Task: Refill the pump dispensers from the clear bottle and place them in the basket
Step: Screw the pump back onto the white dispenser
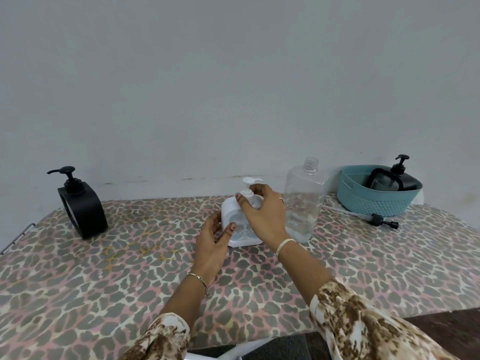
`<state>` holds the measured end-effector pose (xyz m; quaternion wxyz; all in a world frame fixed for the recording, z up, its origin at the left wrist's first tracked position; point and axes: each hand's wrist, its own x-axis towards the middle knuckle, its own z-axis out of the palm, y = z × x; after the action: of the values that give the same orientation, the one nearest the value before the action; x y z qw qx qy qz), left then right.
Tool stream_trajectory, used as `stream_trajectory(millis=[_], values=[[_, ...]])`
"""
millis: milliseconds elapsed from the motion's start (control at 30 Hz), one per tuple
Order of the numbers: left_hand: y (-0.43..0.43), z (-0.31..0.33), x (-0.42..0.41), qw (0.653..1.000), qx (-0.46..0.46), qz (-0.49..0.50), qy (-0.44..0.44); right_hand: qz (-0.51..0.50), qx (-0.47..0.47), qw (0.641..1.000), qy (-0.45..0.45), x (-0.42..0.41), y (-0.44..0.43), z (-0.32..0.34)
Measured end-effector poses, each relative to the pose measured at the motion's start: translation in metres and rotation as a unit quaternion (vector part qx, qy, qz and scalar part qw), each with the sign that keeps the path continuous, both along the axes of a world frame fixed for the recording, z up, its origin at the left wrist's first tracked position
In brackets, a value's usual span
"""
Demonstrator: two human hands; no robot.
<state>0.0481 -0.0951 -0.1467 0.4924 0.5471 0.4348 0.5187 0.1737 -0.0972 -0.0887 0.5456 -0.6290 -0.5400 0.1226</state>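
**White dispenser held at centre, both hands on it; pump collar under the right fingers.**

The white dispenser (241, 229) stands upright on the surface (130, 268), long axis vertical, pump (248, 181) on top with its spout pointing right. The left hand (210, 245) grips the body from its left side, thumb across the front. The right hand (262, 211) comes in from above and the right, its fingers (255, 189) curled round the pump collar. Judgement: the pump is being screwed, direction not determinable. The uncapped bottle (304, 201) stands just beside the right wrist, between dispenser and basket (374, 201). The basket lies well apart to the far right, nearer the right hand, and already holds a black dispenser (405, 178). A transfer must clear the bottle.
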Motion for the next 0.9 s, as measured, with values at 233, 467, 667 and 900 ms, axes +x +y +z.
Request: stream_trajectory(millis=[233, 467, 667, 900], values=[[0.0015, -0.0012, 0.0002, 1.000, 0.005, 0.002, 0.003, -0.012, 0.011, 1.000, 0.025, 0.0009, -0.0056, -0.0057], [0.0014, -0.0001, 0.0008, 1.000, 0.008, -0.002, -0.003, 0.041, 0.021, 0.999, -0.002, -0.0043, -0.0119, -0.0070], [0.0005, 0.0005, 0.0010, 1.000, 0.006, 0.004, -0.004, -0.001, 0.028, 0.999, 0.017, 0.0024, -0.0038, -0.0022], [0.0005, -0.0001, 0.0002, 1.000, 0.004, 0.005, 0.001, 0.028, -0.013, 0.999, -0.028, 0.0052, -0.0065, 0.0006]])
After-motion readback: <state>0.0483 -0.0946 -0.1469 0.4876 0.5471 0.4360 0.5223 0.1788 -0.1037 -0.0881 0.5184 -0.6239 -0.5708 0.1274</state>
